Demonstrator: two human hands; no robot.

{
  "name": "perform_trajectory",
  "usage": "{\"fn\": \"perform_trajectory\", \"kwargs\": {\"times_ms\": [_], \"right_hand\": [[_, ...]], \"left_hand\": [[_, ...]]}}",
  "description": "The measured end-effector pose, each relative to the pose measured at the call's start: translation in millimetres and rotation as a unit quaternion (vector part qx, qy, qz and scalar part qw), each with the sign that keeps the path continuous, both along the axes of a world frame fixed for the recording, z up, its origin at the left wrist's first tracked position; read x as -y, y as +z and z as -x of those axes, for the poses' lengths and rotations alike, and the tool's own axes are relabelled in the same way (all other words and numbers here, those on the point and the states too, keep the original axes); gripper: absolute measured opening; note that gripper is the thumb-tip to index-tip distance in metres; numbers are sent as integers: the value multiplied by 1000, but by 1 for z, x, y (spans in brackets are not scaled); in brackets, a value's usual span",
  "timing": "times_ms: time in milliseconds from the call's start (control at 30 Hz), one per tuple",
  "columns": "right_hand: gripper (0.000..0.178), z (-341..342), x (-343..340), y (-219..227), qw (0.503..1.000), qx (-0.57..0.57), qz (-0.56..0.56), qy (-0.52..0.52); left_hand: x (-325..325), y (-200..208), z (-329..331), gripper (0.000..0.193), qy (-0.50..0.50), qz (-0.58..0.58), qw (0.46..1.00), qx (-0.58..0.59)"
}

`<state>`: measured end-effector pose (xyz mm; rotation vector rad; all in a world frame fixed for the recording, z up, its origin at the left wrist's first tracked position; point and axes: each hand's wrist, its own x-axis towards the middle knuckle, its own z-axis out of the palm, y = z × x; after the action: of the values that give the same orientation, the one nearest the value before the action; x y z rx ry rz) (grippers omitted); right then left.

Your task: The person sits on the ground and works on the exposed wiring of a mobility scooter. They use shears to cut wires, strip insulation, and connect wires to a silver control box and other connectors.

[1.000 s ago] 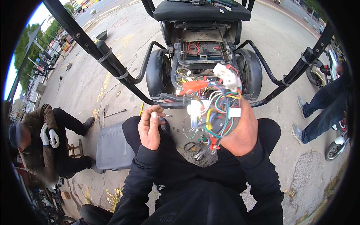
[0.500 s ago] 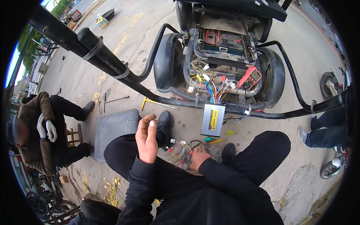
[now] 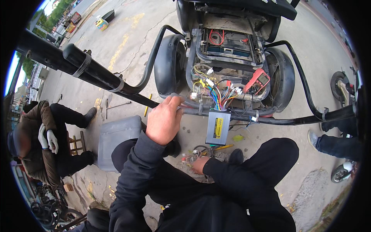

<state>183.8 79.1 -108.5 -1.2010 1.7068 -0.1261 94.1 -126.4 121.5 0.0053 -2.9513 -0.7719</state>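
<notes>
Left hand (image 3: 164, 120): mine, seen on my remote feed; fingers curled and close together, knuckles up, laid over the black tube frame (image 3: 135, 96) at its bend. I cannot tell whether it grips the tube.

Right hand (image 3: 200, 164): mine; low between the knees, fingertips at a tangle of wires (image 3: 188, 158) on the ground. I cannot make out how far the fingers are closed, or on what.

Controller box (image 3: 218, 128): one, silver, finned, yellow label; tilted, in front of the lower crossbar, right of my left hand and above my right.

Wire bundle (image 3: 222, 98): multicoloured, with white, yellow and red connectors; runs from the box's upper end into the vehicle's floor.

Multimeter (image 3: 258, 81): one, red, small screen; lies slanted on the chassis, right of the bundle.

Red cable loop (image 3: 216, 37): one, in the open bay further back.

Screwdriver (image 3: 223, 147): yellow shaft or handle, partly hidden, on the ground just below the box.

Grey case (image 3: 119, 143): one, closed, to my left.

Seated person (image 3: 48, 135): one, beyond the case, arms folded, white gloves.
</notes>
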Motion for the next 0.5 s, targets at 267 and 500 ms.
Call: {"fn": "perform_trajectory", "kwargs": {"times_ms": [267, 500], "right_hand": [[25, 205, -48, 221, 879, -230, 261, -325], [20, 229, -25, 176, 796, -371, 307, -367]], "left_hand": [[29, -68, 102, 17, -72, 90, 990, 83], [27, -106, 118, 18, -73, 6, 988, 133]]}}
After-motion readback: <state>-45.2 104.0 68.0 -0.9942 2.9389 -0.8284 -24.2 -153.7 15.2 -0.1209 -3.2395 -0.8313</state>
